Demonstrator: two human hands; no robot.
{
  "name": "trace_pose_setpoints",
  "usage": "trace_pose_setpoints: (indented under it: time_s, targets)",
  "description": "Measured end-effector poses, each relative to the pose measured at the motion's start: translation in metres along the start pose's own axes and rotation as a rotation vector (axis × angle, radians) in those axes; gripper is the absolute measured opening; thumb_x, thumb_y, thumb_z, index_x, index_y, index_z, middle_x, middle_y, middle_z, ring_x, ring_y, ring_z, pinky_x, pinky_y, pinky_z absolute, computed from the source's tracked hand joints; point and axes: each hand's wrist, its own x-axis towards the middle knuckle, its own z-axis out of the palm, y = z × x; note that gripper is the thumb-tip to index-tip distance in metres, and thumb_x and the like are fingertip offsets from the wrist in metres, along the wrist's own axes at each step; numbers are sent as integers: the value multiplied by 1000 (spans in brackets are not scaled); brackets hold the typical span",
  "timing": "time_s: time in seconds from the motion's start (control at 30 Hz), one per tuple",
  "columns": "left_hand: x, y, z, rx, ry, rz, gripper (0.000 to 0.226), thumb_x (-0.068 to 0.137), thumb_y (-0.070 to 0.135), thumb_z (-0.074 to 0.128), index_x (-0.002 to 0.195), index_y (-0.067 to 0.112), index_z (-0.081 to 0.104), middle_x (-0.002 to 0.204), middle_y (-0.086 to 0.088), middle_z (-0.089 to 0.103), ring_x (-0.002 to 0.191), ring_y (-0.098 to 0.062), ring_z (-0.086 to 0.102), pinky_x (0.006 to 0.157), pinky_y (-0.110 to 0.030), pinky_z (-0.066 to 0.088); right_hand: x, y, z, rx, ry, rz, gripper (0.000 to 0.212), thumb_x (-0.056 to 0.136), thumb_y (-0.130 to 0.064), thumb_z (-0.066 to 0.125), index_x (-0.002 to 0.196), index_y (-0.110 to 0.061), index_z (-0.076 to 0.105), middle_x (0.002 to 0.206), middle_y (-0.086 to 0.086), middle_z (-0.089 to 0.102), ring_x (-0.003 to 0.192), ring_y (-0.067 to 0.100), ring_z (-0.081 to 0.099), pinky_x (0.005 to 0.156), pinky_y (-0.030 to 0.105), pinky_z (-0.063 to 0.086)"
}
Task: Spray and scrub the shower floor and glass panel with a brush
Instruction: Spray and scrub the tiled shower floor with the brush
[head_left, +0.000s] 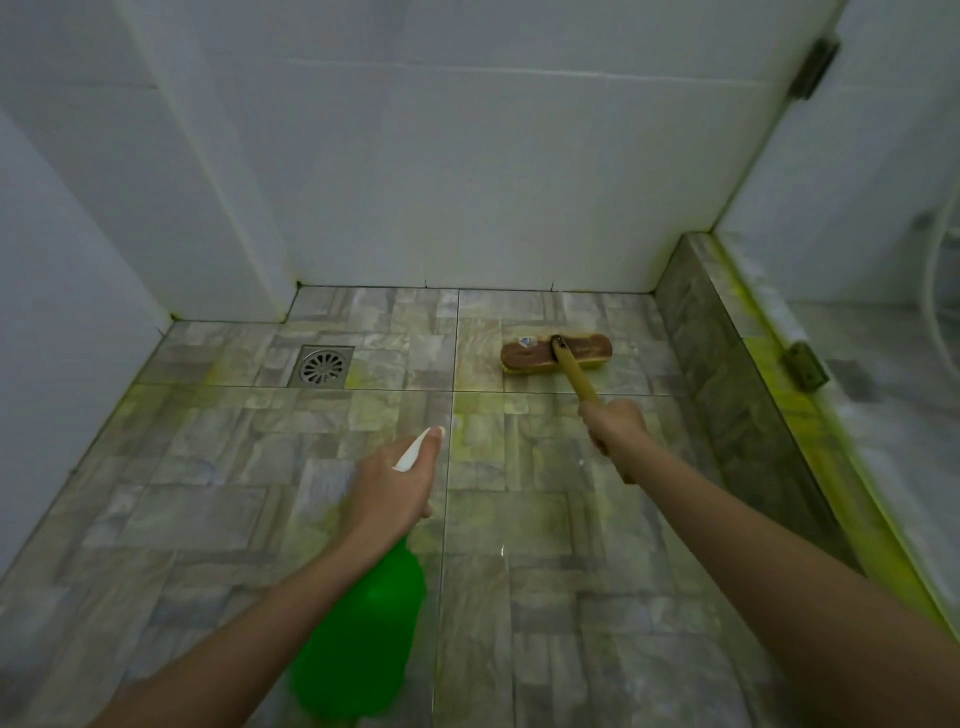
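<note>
R hand (615, 427) grips stiff brush handle (577, 378) mid-shaft; L hand (390, 487) wraps light, likely slick spray bottle (363, 634) neck.

Brown-headed brush (537, 357) sits bristles-down on the tiled floor (208, 493), green spray bottle (363, 634) tilted above.

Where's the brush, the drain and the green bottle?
brush (530, 358), head view, on its brown back.
drain (323, 367), head view, on the round grate.
green bottle (363, 639), head view, on its body.

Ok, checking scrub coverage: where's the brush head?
Head view: the brush head rests on the floor far right, near the back wall, right of the drain.
</note>
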Motion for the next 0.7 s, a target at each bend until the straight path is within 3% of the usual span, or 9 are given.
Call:
trace_pose_setpoints:
  time_s: [0.1,0.17,0.27,0.37,0.47,0.57,0.7]
  targets:
    - [-1,4,-1,83,9,44,54,97,57,57,80,7,71,67,-7,70,58,-20,70,65,-42,57,3,-4,-5,-27,-8,8,14,88,-19,50,82,-8,54,65,8,52,51,19,46,50,27,36]
    - [1,5,-3,96,2,41,61,96,56,58,77,-1,65,62,-8,66,52,-17,66,60,-39,54,4,-7,-10,-85,-33,-20,13,89,-19,49,83,-7,51,68,10,54,54,20,48,51,29,38]
    - [4,10,-8,118,28,42,61,97,54,58,68,1,61,55,-6,60,43,-12,61,55,-29,47,9,-14,-20,-207,-71,-81,13,89,-20,50,89,-7,52,73,13,59,60,25,54,57,35,43]
    - [7,12,-12,104,31,64,60,98,53,57,77,-2,70,59,-4,65,48,-11,63,53,-25,45,9,-23,-29,-323,-97,-120,16,89,-17,46,102,-8,51,79,16,62,62,27,55,56,35,43]
    - [10,11,-14,102,20,56,63,95,54,60,82,-6,71,57,-7,61,46,-18,59,53,-31,49,3,-32,-35,-435,-101,-162,32,90,-13,42,122,-15,48,87,20,65,62,27,56,52,31,44]
    - [13,9,-16,170,3,31,64,95,57,58,78,-4,71,58,-9,66,54,-26,69,58,-35,52,-1,-38,-37,-517,-107,-205,41,91,-12,38,131,-17,47,89,21,66,61,26,56,46,27,42]
    - [10,-1,-21,245,-67,-58,62,88,64,57,83,4,69,66,-8,65,49,-20,64,61,-34,54,-4,-33,-41,-561,-121,-246,44,91,-11,37,133,-22,45,78,17,60,55,23,52,44,26,41]
